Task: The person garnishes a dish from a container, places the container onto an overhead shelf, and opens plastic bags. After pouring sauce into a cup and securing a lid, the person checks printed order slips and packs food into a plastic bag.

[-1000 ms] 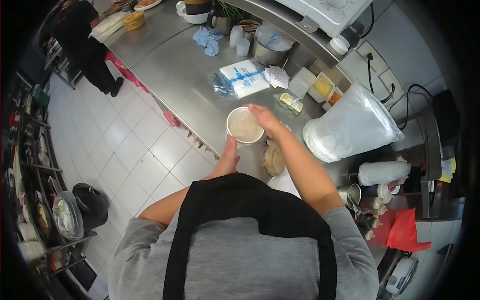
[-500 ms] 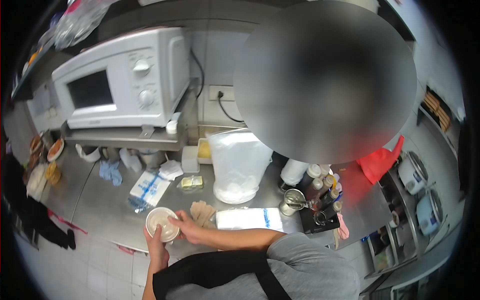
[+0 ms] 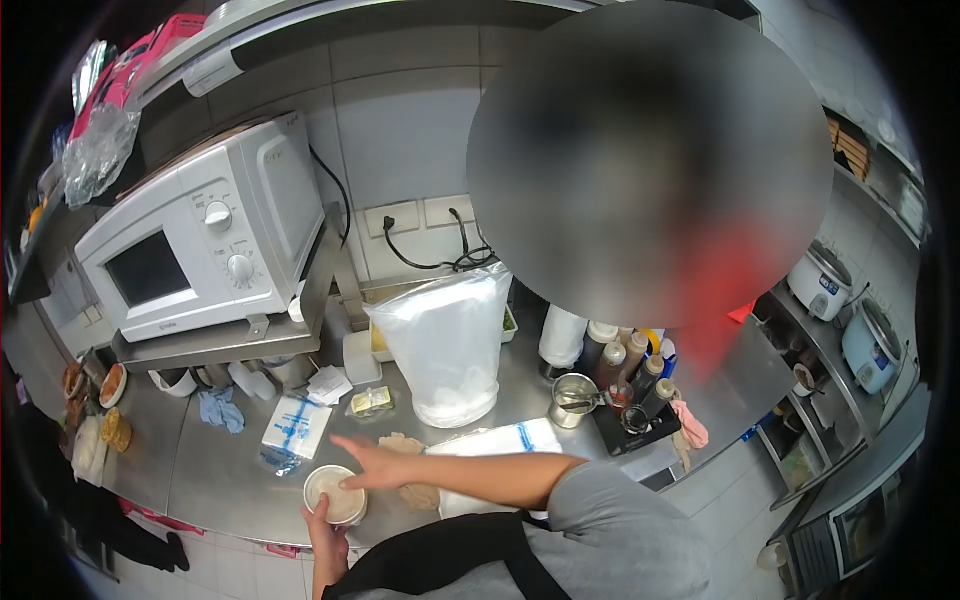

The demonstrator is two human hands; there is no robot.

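Observation:
A round white tub [image 3: 336, 492] with a pale, see-through lid stands or is held at the counter's front edge. My left hand [image 3: 326, 538] grips it from the near side, thumb over the rim. Over its right edge reaches my right hand [image 3: 375, 467], fingers stretched out to the left and thumb at the lid; it holds nothing. Beyond the fingers lies a white packet with blue print [image 3: 297, 425]. A crumpled beige cloth or glove [image 3: 418, 496] lies partly under my right forearm.
Behind stand a large clear plastic bag [image 3: 440, 350] and a small yellow packet [image 3: 371, 402]. A microwave [image 3: 200, 225] sits on a raised shelf. Bottles [image 3: 636, 352] and a metal cup [image 3: 574, 400] are on the right. Another person's dark-clothed leg [image 3: 130, 530] shows at left.
My right hand has loosened from the tub's side and its fingers now extend over the counter. The left hand still grips the tub. The camera view has shifted.

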